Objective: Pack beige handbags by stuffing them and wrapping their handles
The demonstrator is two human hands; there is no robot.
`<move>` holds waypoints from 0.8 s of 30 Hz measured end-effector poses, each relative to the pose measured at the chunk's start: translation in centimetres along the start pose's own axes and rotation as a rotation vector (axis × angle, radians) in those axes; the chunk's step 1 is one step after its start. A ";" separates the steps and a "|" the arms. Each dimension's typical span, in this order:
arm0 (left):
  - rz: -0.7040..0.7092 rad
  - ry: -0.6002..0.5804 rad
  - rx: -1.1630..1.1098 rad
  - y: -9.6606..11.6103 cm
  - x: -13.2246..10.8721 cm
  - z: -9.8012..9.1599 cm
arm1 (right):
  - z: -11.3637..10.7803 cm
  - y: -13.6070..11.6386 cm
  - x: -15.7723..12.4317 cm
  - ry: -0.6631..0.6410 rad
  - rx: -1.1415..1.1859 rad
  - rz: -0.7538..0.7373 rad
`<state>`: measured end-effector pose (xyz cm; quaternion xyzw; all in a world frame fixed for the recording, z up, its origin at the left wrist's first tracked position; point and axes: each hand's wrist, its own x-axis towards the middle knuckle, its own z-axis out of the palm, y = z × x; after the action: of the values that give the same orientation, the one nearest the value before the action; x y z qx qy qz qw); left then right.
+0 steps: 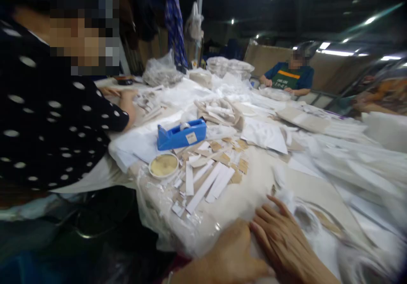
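Note:
At the near edge of the table, my left hand is closed, its fingers curled and slightly blurred. Whatever it may grip is hidden underneath. Just right of it, touching it, lies my right hand with the fingers stretched over pale material, the thumb side apart. White strips and small brown card pieces are strewn ahead of both hands. Behind these sit a round dish of yellowish paste and a blue tape dispenser. Pale sheet material spreads out beside my right hand.
A person in a dotted top leans at the table on the left. Another person in a green apron works across it. Clear plastic bags, a beige bundle and white sheets lie about. The table's edge drops off front left.

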<state>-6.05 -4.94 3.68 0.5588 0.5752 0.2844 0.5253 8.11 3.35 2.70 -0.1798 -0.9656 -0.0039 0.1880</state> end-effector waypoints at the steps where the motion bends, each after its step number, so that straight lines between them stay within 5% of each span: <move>1: -0.035 0.026 0.013 -0.1 0.2 0.3 | -0.8 -0.3 0.3 -0.085 0.001 0.036; 5: -0.042 0.052 0.016 -0.4 0.3 0.5 | -2.1 -0.6 0.7 -0.306 -0.016 0.156; 9: -0.060 -0.019 -0.103 -1.2 0.4 -0.4 | -2.4 -0.6 0.8 -0.377 -0.012 0.194; 12: -0.047 -0.100 -0.276 -2.4 0.8 -1.2 | -2.4 -0.6 0.8 -0.382 -0.003 0.203; 18: 0.027 -0.324 -0.977 -4.2 1.6 -0.7 | -2.2 -0.6 0.4 -0.321 0.012 0.219; 24: 0.045 -0.300 -0.922 -4.8 1.3 0.2 | -2.2 -0.8 0.5 -0.285 0.045 0.237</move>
<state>-7.25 -4.84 -1.11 0.3151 0.2951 0.4372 0.7890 8.21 2.62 4.98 -0.2867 -0.9544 0.0652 0.0524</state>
